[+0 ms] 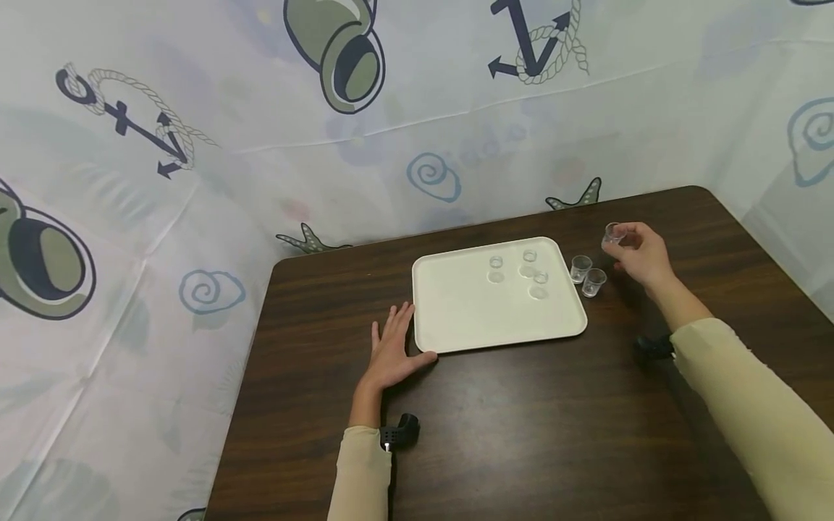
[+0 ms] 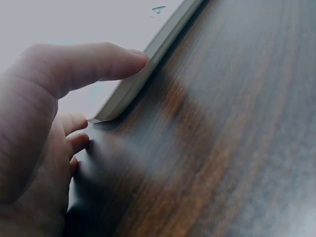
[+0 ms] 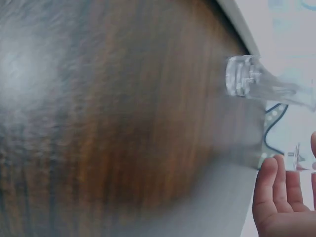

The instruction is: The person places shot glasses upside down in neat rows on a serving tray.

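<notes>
My right hand (image 1: 641, 253) pinches a small clear shot glass (image 1: 613, 234) between thumb and fingers at the table's far right. In the right wrist view, that hand's fingers (image 3: 269, 180) show beside the glass's base. Just right of the tray stand two more shot glasses, one (image 1: 581, 268) slightly behind the other (image 1: 594, 282). Spread with straight fingers, my left hand (image 1: 391, 354) touches the near left corner of a cream tray (image 1: 456, 318). Its thumb (image 2: 113, 61) lies on the front rim. Three clear shot glasses (image 1: 530, 257) stand apart on the tray's right half.
The dark wooden table (image 1: 495, 420) ends at a patterned fabric backdrop (image 1: 365, 174) behind it and on both sides. Black wrist devices are strapped to both arms, the left one (image 1: 402, 432) low over the table.
</notes>
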Tool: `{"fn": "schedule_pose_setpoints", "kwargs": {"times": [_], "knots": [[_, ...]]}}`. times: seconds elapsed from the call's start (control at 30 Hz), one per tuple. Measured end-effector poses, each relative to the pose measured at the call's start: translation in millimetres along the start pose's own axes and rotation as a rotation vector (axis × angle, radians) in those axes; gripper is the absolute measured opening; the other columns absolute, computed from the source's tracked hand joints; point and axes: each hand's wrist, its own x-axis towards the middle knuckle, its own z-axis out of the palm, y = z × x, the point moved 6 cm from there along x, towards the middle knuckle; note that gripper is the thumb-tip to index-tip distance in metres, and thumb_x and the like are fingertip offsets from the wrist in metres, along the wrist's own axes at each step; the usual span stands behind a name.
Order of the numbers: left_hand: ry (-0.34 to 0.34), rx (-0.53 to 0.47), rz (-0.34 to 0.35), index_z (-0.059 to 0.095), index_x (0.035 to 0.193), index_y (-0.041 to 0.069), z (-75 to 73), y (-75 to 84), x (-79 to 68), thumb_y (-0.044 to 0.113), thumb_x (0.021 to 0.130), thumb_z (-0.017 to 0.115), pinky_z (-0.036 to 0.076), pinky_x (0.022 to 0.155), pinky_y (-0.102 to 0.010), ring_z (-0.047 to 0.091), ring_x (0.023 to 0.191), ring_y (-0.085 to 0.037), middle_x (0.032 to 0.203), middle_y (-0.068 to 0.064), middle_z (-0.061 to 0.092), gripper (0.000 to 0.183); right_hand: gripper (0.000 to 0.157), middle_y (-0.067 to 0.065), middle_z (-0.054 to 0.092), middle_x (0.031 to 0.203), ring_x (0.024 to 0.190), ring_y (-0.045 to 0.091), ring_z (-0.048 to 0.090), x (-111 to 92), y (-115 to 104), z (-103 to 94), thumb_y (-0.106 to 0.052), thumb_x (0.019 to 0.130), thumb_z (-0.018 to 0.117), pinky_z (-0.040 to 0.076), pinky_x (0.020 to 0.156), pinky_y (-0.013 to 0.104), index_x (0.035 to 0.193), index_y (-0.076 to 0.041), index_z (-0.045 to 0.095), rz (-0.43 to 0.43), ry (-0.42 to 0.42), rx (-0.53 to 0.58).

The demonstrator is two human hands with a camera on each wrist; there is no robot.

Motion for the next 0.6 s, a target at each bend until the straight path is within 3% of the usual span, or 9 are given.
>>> {"fn": "schedule_pose_setpoints", "kwargs": {"times": [0.2, 0.3, 0.47, 0.6], "knots": [[0.009, -0.01, 0.008, 0.023, 0.157, 0.015, -1.3, 1.5, -0.4, 0.056, 0.079, 0.073, -0.004, 0.111, -0.064, 0.009, 0.149, -0.03, 0.162, -0.007, 0.021, 0.101, 0.046, 0.007, 0.051, 0.118, 0.076, -0.002, 0.052, -4, -18, 2.9, -0.02, 0.094, 0.067, 0.049, 0.06, 0.018, 0.13, 0.0, 0.049, -0.078, 0.052, -0.042], [0.01, -0.008, 0.013, 0.024, 0.157, 0.015, -2.0, 1.7, -1.0, 0.057, 0.079, 0.073, -0.003, 0.11, -0.066, 0.01, 0.149, -0.032, 0.162, -0.008, 0.021, 0.101, 0.043, 0.007, 0.051, 0.114, 0.081, 0.006, 0.05, -5, -29, 5.9, -0.018, 0.093, 0.068, 0.043, 0.065, 0.016, 0.129, 0.0, 0.053, -0.137, 0.093, -0.078], [0.01, -0.009, 0.011, 0.024, 0.157, 0.014, -2.2, 2.5, -0.8, 0.057, 0.079, 0.073, -0.003, 0.111, -0.065, 0.011, 0.149, -0.031, 0.162, -0.008, 0.021, 0.102, 0.038, 0.015, 0.051, 0.114, 0.09, 0.023, 0.048, -8, -52, 12.9, -0.013, 0.092, 0.068, 0.037, 0.074, 0.027, 0.125, 0.002, 0.059, -0.273, 0.129, -0.164], [0.0, -0.013, 0.001, 0.023, 0.157, 0.015, -2.4, 3.4, -0.5, 0.057, 0.079, 0.073, -0.005, 0.112, -0.063, 0.009, 0.15, -0.029, 0.162, -0.005, 0.02, 0.102, 0.035, 0.018, 0.054, 0.117, 0.095, 0.029, 0.048, -13, -69, 20.6, -0.007, 0.09, 0.068, 0.036, 0.078, 0.032, 0.123, 0.002, 0.062, -0.361, 0.121, -0.195]]}}
